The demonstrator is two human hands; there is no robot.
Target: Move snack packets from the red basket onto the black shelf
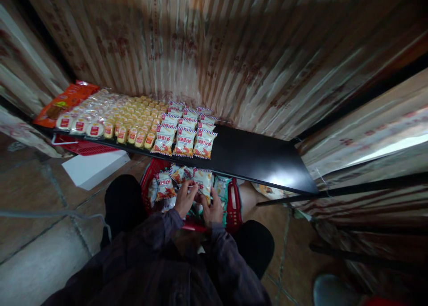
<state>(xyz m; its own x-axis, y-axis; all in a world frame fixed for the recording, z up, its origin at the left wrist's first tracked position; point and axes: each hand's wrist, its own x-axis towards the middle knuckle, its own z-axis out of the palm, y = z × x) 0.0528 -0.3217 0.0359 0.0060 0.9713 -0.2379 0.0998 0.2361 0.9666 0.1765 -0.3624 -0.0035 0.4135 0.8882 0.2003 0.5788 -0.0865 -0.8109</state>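
A red plastic basket (234,210) on the floor between my knees holds several snack packets. My left hand (185,199) and my right hand (212,207) are both down in it, fingers curled around a white and orange snack packet (203,181). Just above the basket runs a black shelf (254,156). Rows of the same red-white striped packets (184,141) lie on it near the middle. To their left sit rows of small yellow packets (137,125) and pale round wrapped cakes (82,121).
An orange bag (62,103) lies at the shelf's far left end. Another red basket (83,146) and a white box (95,167) sit under the shelf on the left. Plastic-wrapped goods wall the back and right. The right half of the shelf is bare. Tiled floor lies around me.
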